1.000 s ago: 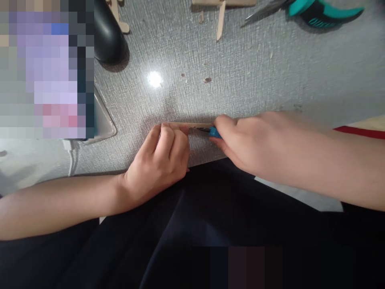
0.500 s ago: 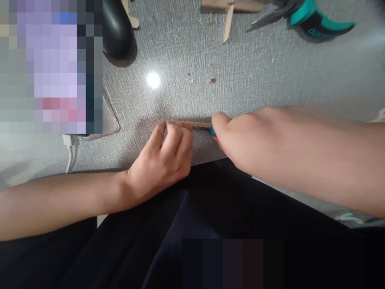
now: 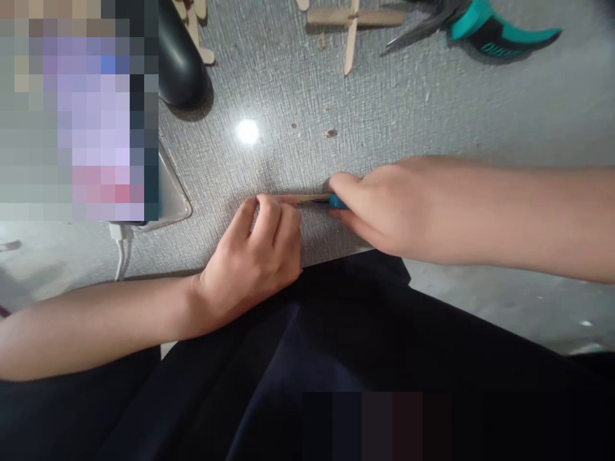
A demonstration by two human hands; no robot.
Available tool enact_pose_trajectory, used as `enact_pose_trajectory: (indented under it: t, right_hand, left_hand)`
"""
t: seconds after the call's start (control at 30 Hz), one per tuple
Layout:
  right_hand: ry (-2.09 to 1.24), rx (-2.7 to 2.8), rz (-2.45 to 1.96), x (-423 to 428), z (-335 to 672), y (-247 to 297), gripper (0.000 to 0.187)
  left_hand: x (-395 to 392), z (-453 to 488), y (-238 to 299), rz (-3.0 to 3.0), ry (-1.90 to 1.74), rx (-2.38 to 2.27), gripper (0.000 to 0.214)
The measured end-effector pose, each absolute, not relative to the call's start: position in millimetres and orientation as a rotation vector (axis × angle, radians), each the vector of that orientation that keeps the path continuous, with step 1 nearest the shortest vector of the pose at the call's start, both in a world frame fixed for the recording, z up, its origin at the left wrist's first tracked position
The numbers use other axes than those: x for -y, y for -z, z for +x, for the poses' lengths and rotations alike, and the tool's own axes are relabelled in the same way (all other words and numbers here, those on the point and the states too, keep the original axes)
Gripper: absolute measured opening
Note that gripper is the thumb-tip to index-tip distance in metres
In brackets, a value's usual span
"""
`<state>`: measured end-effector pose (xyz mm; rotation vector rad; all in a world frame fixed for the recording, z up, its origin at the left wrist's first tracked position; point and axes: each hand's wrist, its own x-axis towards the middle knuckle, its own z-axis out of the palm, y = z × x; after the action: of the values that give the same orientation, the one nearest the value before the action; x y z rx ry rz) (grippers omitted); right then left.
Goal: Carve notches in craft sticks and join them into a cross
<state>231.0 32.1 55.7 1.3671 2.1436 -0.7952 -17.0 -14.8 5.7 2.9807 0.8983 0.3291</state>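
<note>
My left hand [image 3: 259,240] is closed, its fingertips pinching a thin wooden craft stick [image 3: 310,197] close above the grey tabletop. The stick points right, toward my right hand [image 3: 384,208]. That hand is wrapped round a blue-handled craft knife [image 3: 338,202], most of its handle hidden in my palm. The knife's thin dark blade lies along the stick, and its tip is hard to make out. Both hands are near the front edge of the table, over my dark-clothed lap.
Wooden sticks joined in a cross [image 3: 352,38] lie at the back, beside teal-and-black pliers [image 3: 500,35]. More sticks [image 3: 195,32] lie behind a black rounded object [image 3: 185,57]. At left are a blurred-out device and a white cable [image 3: 120,256]. Wood chips [image 3: 331,134] dot the grey table [image 3: 432,121].
My right hand and the knife have shifted slightly left, the forearm now lying more level, and the blade sits closer along the stick. My left hand keeps its pinch. The view has moved a little.
</note>
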Motion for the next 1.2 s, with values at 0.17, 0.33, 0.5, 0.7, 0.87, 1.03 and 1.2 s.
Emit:
enact_pose_trajectory:
  t: [0.17, 0.33, 0.5, 0.7, 0.87, 1.03, 1.2]
  right_hand:
    - [0.811, -1.975, 1.272, -32, 240, -57, 0.031]
    - [0.826, -2.116, 1.286, -26, 243, -57, 0.038]
    - [0.764, -2.113, 1.327, -22, 241, -50, 0.031]
    - [0.677, -2.001, 1.233, -26, 236, -47, 0.020]
    - [0.687, -1.993, 1.246, -26, 237, -45, 0.030]
    - [0.678, -2.018, 1.254, -24, 241, -46, 0.036]
    - [0.687, -1.965, 1.248, -26, 241, -46, 0.034]
  left_hand:
    - [13, -17, -8, 3.096, -0.306, -0.884, 0.039]
    - [14, -20, -7, 2.943, -0.299, -0.884, 0.042]
    - [16, -19, -4, 2.920, -0.341, -0.942, 0.039]
    - [10, -16, -9, 3.098, -0.354, -0.842, 0.039]
    - [10, -18, -7, 3.079, -0.362, -0.831, 0.039]
    - [14, -21, -2, 2.976, -0.380, -0.853, 0.039]
    - [12, -20, -3, 3.008, -0.372, -0.842, 0.041]
